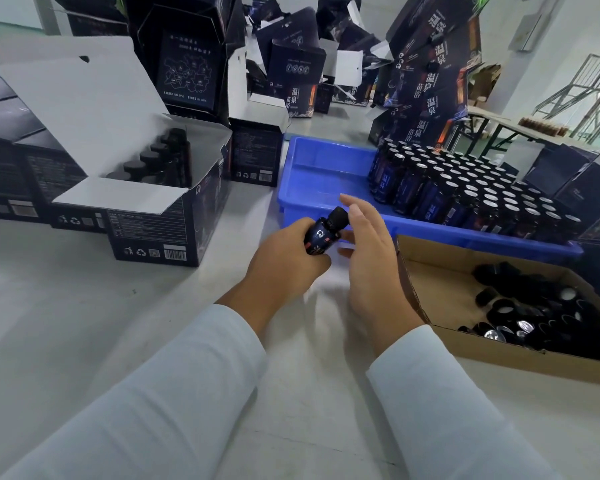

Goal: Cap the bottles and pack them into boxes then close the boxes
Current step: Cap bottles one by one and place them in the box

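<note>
My left hand (284, 261) grips a small dark bottle (321, 233) tilted to the upper right, with a black cap (338, 218) on its neck. My right hand (368, 247) is just beside the cap, fingers straight and spread, palm towards the cap; the fingers do not curl round it. An open dark box (174, 216) at the left holds a row of capped bottles (153, 161), its white lid flap raised. A blue tray (319, 168) behind my hands holds several uncapped bottles (465, 188) on its right side.
A brown cardboard box (440, 271) at the right contains several loose black caps (534, 313). Closed and open dark boxes are stacked at the far left, behind the tray and at the right edge. White tabletop lies under my arms.
</note>
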